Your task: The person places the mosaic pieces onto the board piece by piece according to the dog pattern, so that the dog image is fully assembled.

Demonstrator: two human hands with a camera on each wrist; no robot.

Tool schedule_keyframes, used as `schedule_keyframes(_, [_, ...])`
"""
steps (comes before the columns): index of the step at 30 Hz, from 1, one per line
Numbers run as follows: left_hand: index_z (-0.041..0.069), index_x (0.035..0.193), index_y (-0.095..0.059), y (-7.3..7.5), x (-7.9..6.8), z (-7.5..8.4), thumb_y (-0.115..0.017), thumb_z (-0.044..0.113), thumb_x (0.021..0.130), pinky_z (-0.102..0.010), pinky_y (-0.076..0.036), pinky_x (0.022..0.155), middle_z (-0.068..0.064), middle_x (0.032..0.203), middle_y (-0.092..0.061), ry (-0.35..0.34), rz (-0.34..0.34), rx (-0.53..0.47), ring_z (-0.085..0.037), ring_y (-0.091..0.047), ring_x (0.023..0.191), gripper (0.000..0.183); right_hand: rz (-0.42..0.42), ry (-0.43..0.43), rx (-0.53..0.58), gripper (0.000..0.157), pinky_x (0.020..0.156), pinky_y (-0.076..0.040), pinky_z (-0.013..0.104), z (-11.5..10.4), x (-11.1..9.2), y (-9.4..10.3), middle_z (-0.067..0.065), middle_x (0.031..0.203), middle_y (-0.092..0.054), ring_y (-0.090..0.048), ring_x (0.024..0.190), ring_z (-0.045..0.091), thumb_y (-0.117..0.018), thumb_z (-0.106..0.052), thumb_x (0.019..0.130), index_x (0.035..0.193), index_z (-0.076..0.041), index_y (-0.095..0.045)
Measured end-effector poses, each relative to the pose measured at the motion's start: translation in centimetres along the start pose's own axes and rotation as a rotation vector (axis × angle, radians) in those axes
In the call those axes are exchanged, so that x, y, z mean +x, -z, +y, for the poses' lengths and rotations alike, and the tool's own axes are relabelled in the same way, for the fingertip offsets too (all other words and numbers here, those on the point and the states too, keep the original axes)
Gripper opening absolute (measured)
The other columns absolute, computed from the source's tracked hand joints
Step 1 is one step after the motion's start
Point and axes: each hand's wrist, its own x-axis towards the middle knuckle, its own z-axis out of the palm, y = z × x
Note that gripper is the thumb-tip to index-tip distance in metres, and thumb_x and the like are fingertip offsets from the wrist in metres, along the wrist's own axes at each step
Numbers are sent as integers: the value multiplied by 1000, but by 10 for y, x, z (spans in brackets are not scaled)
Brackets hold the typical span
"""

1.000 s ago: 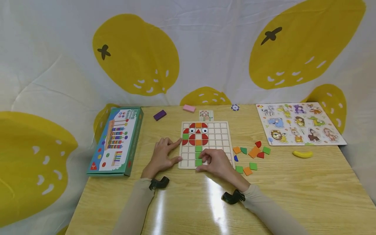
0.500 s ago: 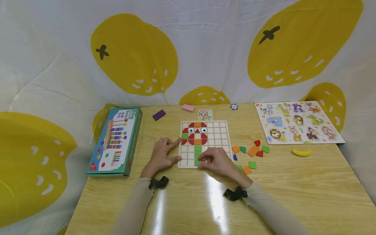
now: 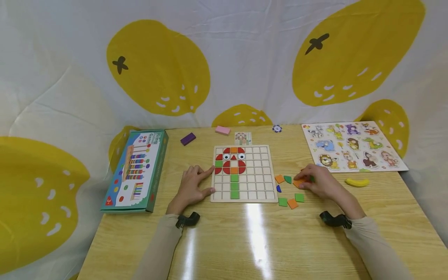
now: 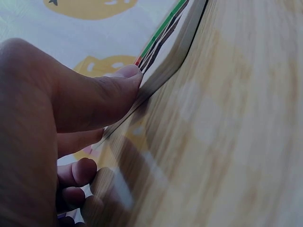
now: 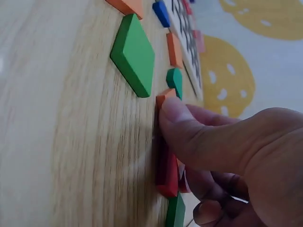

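Note:
A wooden grid board (image 3: 259,186) lies mid-table, bearing a pattern of red, orange and green tiles with two eye pieces and a column of green tiles (image 3: 234,186). My left hand (image 3: 190,188) rests at its left side, thumb and index finger touching the edge; the left wrist view has the thumb against the board's side (image 4: 163,78). To the right of the board, my right hand (image 3: 320,182) pinches an orange tile (image 3: 297,183) in the loose pile. Up close, its thumb covers part of that tile, with a red piece (image 5: 166,175) beneath the hand.
Loose pieces include a green square (image 3: 299,197), an orange square (image 3: 292,203) and a blue piece (image 3: 279,188). A pattern card (image 3: 243,138) lies behind the board. The boxed ring game (image 3: 138,171) stands left; an animal puzzle (image 3: 353,147) and toy banana (image 3: 357,182) lie right.
My right hand has left the lower green tiles on the board and moved right to the loose pieces, where it now pinches an orange tile. The left hand stays at the board's edge.

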Motion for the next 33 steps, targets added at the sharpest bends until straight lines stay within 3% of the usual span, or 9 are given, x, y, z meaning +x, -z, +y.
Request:
schedule_keyframes(5, [29,148,-46,-2,-1,-1,-74,51,79,-36,-24,78,0,97,-44,-19,14,-9,-18,-34,87,78,-3,-29,53,16,66,-45,27,-1,5,-2,-6,83,-64,-57,73,11,-83,-17,79,90,-18,-71])
schedule_keyframes(8, [29,148,-46,-2,-1,-1,-73,51,79,-36,-24,78,0,97,-44,-25,15,-9,-18,-34,86,78,28,-34,124,15,61,-45,24,-7,12,-6,-7,77,-64,-56,67,8,-79,-17,84,93,-18,-66])
schedule_keyframes(13, [29,148,-46,-1,-1,-2,-73,51,80,-36,-24,78,0,96,-42,-20,22,1,-18,-33,86,77,68,-11,379,22,58,-45,27,-39,39,-25,2,79,-69,-60,65,18,-72,-19,91,111,-12,-67])
schedule_keyframes(17, [30,148,-46,-1,-1,-2,-73,51,79,-36,-24,78,1,96,-42,-20,27,-1,-18,-34,86,77,35,-68,514,27,61,-49,26,-72,63,-54,1,81,-70,-64,69,19,-77,-23,86,110,-13,-69])
schedule_keyframes(20, [30,148,-46,-2,-1,-2,-74,52,79,-36,-24,78,1,96,-43,-25,28,-5,-18,-34,86,78,37,-92,480,32,61,-51,25,-88,75,-75,-4,80,-68,-64,68,13,-83,-26,79,105,-14,-70])
schedule_keyframes(24, [30,148,-46,-2,-1,-2,-73,53,79,-36,-24,79,1,96,-43,-25,23,-6,-17,-34,86,77,74,-91,341,35,57,-46,25,-101,85,-92,-9,75,-65,-58,61,9,-88,-32,73,98,-15,-72])
schedule_keyframes(27, [30,148,-46,-1,-1,-1,-73,52,79,-36,-24,79,1,96,-43,-19,23,-9,-18,-34,86,77,83,-101,271,37,55,-42,26,-107,88,-95,-10,74,-63,-53,58,10,-89,-36,70,97,-17,-73])
schedule_keyframes(33, [30,148,-46,1,-1,0,-74,50,79,-36,-24,78,0,97,-43,-14,22,-7,-18,-34,87,77,81,-84,274,25,54,-41,25,-108,88,-93,-10,75,-65,-53,57,10,-85,-30,77,96,-18,-76])
